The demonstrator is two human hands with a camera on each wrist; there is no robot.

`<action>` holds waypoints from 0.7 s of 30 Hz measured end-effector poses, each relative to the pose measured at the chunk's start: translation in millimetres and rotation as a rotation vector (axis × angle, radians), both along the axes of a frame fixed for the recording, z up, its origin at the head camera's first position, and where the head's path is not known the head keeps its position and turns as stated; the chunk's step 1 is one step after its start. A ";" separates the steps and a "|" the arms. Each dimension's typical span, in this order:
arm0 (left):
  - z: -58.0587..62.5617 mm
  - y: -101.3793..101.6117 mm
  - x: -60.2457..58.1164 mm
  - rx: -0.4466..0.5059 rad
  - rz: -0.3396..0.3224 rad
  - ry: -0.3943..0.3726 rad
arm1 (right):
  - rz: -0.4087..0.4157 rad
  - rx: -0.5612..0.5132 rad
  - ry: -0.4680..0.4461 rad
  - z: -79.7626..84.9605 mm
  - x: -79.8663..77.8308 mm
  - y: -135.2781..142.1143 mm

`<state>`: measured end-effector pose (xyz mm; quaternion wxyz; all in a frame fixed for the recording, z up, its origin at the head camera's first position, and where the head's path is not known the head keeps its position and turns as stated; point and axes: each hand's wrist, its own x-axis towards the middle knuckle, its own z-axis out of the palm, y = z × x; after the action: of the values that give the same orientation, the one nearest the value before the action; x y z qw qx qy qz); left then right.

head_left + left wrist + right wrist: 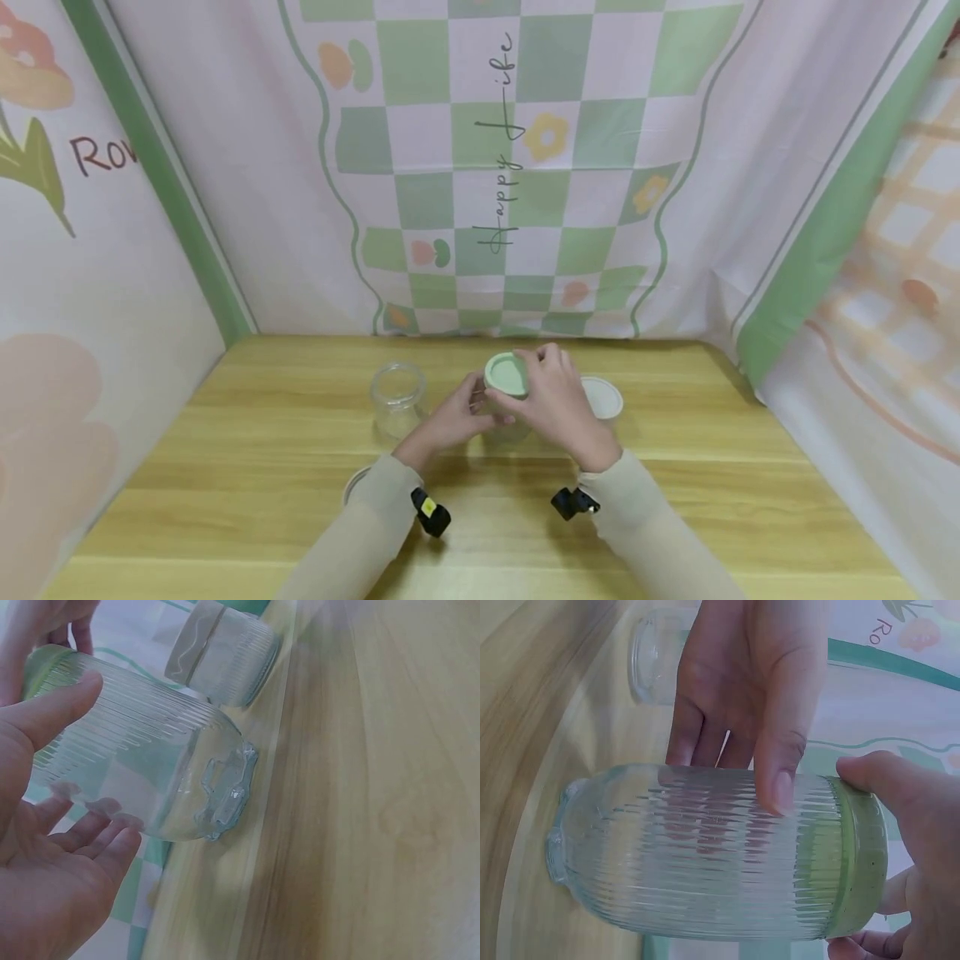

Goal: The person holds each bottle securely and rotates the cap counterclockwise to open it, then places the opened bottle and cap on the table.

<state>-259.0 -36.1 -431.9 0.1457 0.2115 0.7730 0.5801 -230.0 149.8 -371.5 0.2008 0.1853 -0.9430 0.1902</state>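
Observation:
A ribbed clear glass jar (705, 900) stands upright near the middle of the table, its flower-like foot at the tabletop. My left hand (453, 421) holds the jar's side, thumb on one side and fingers around the other. On the jar's mouth sits a light green lid (506, 375). Thumb and fingers of my right hand (558, 400) grip this lid by its rim. Through the glass the jar looks empty in the right wrist view.
Left of the hands is a lidless clear glass jar (397, 404). Behind my right hand stands a ribbed jar with a whitish lid (602, 398). A round rim (354, 481) peeks out beside my left sleeve. A patterned curtain (487, 208) closes off the table's far edge.

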 end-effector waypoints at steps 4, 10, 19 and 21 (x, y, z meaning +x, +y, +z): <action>0.7 -0.3 1.3 0.019 -0.002 -0.006 | 0.014 0.000 -0.023 2.4 1.0 0.7; 0.5 0.0 2.7 0.029 -0.008 -0.013 | 0.039 -0.050 -0.088 4.3 2.2 3.2; 0.6 0.1 2.4 0.019 -0.013 0.008 | 0.107 -0.121 -0.219 7.0 -5.5 12.6; 0.9 0.4 2.5 0.023 -0.014 0.012 | 0.134 -0.141 -0.262 8.6 -7.8 15.5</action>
<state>-256.6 -35.7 -430.9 0.1425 0.2220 0.7657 0.5867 -237.8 165.2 -363.0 0.0754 0.2068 -0.9309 0.2915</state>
